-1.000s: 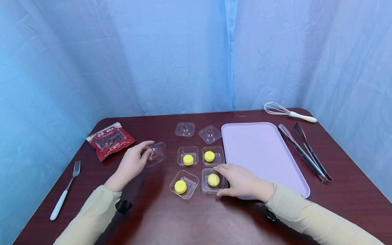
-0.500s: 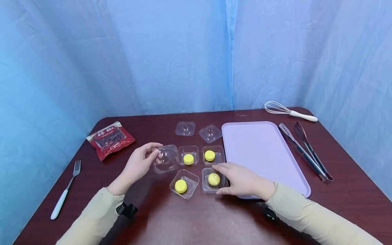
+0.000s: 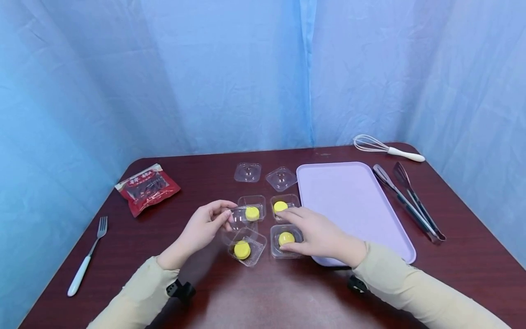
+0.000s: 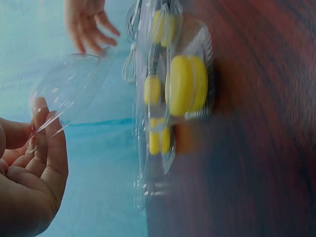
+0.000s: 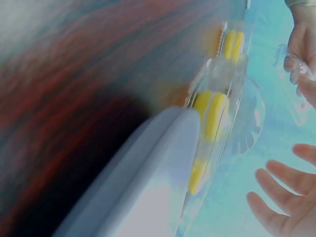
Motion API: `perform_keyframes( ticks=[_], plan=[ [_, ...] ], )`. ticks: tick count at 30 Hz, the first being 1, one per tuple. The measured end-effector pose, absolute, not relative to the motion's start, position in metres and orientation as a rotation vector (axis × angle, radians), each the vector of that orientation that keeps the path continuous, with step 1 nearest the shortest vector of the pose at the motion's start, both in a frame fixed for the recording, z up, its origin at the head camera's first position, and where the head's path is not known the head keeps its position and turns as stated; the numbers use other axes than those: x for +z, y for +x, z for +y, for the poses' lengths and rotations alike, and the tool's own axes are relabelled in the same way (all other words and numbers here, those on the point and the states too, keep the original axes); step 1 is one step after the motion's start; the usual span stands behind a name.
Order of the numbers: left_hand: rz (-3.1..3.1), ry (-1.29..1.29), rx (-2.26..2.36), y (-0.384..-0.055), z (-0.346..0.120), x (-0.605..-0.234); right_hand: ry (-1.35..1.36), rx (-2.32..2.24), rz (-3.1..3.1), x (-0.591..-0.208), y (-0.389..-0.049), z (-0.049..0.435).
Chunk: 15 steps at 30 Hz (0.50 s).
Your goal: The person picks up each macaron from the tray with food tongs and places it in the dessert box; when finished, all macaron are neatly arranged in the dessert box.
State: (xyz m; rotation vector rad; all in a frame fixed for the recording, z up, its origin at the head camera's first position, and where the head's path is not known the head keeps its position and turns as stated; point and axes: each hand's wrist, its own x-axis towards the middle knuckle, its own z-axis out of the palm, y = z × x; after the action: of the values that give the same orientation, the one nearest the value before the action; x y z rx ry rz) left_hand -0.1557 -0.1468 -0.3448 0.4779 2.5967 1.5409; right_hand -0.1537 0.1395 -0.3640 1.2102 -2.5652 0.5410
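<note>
Between thumb and fingers, my left hand (image 3: pixel 203 228) pinches a clear domed plastic lid (image 4: pixel 69 86) by its edge. The lid is tilted in the air and overlaps the two left boxes in the head view. My right hand (image 3: pixel 322 233) has its fingers spread over the near right box (image 3: pixel 274 249), which has a domed lid on it and a yellow macaron (image 3: pixel 286 238) inside. Three lidless clear boxes each hold one yellow macaron: the near left box (image 3: pixel 256 256), the far left box (image 3: pixel 245 199) and the far right box (image 3: pixel 292 199).
Two more domed lids, a left one (image 3: pixel 248 172) and a right one (image 3: pixel 281 178), lie behind the boxes. A lilac tray (image 3: pixel 349 205) borders them on the right, then tongs (image 3: pixel 415 210) and a whisk (image 3: pixel 388 149). Leftward lie a red snack bag (image 3: pixel 148 188) and a fork (image 3: pixel 88 258).
My left hand has carried the lid rightward to the left boxes, tilting it. My right hand has shifted slightly left, from the lidded box's right edge to over its top.
</note>
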Motion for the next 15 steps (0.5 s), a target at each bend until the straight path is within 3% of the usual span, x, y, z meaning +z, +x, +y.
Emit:
perform_keyframes(
  ticks=[15],
  plan=[
    [2.414, 0.511, 1.625, -0.15, -0.13, -0.359, 1.251, 0.579, -2.395, -0.362, -0.146, 0.109]
  ],
)
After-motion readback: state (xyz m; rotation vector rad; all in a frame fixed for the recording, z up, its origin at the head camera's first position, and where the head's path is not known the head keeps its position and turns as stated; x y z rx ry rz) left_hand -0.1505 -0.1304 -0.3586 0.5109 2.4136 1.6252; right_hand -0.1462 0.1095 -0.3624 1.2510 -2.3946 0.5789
